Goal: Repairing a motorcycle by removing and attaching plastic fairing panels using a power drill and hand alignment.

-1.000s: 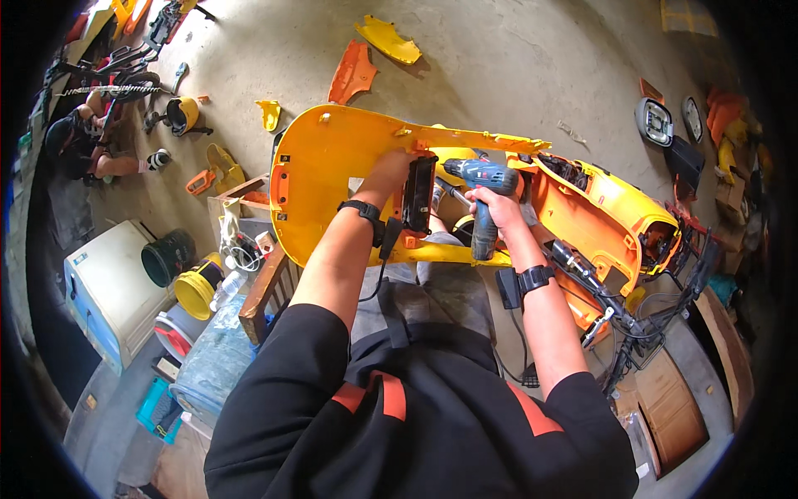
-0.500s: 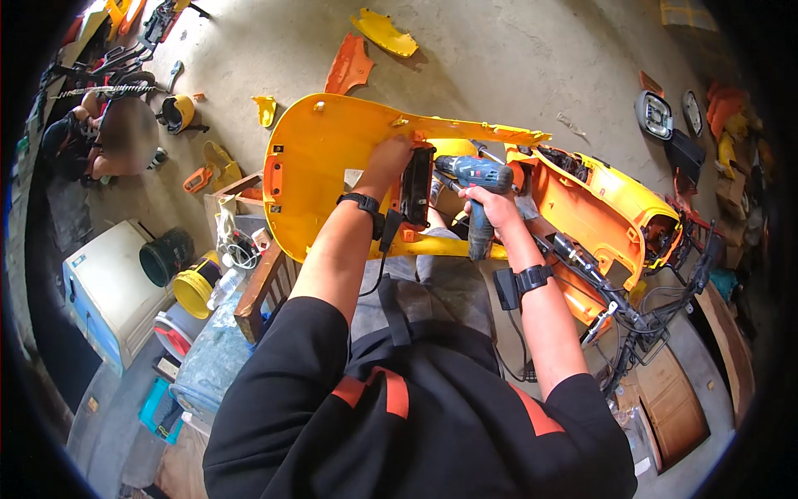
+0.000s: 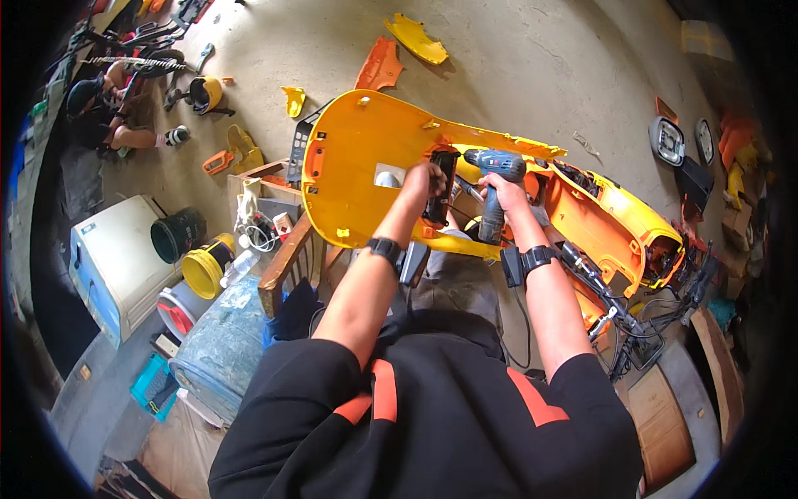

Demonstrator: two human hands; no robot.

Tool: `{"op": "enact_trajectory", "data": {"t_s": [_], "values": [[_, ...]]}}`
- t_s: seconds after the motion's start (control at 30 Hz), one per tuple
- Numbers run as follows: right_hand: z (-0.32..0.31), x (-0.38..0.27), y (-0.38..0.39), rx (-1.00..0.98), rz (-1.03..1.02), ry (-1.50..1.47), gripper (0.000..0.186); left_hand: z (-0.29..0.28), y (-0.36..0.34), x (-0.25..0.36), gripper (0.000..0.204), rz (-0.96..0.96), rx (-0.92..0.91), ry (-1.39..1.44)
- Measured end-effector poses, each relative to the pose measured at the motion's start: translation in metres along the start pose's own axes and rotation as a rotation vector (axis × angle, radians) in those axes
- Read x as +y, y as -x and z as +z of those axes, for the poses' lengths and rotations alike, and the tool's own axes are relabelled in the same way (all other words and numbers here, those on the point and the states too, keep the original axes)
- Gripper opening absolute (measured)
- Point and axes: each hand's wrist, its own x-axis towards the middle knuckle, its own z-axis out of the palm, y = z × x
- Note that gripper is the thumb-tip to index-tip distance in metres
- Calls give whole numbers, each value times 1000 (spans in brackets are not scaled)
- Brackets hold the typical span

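Note:
In my right hand (image 3: 509, 196) is a blue and black cordless drill (image 3: 499, 165), my fingers wrapped round its grip and its nose pointing left. Just left of the nose, a dark bar-shaped part (image 3: 437, 209) is set in orange mounts across a large yellow scooter panel (image 3: 357, 158). My left hand (image 3: 424, 178) is closed against that dark part, its fingertips partly hidden. Whether a bit in the drill touches anything is too small to tell. To the right lies the yellow and orange scooter body (image 3: 586, 218), with cables and metal rods along its near side.
Broken yellow (image 3: 416, 40) and orange pieces (image 3: 380, 66) lie on the concrete floor beyond. At left stand a wooden frame (image 3: 283, 266), a blue drum (image 3: 220, 349), buckets (image 3: 204, 270) and a white cabinet (image 3: 116, 258). A person (image 3: 104, 116) sits far left; lamps (image 3: 667, 140) lie right.
The whole view has shifted, so most things appear farther right. My left hand has slid nearer me along the dark part. The drill stays in my right hand, a little apart from that part.

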Motion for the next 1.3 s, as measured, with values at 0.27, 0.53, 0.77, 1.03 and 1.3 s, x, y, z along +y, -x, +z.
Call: {"op": "enact_trajectory", "data": {"t_s": [0.27, 0.53, 0.77, 1.03, 1.3], "values": [[-5, 1, -2, 13, 25, -11, 18, 13, 160, 43, 32, 575, 165, -949], [13, -8, 11, 61, -44, 66, 17, -37, 237, 117, 22, 880, 499, -366], [13, -6, 11, 51, -25, 69, 18, -82, 218, 122, 34, 810, 873, -944], [16, -7, 10, 67, -9, 120, 15, -79, 211, 103, 35, 560, 832, -1214], [8, -2, 8, 31, -42, 68, 14, -82, 211, 101, 29, 582, 809, -1200]]}}
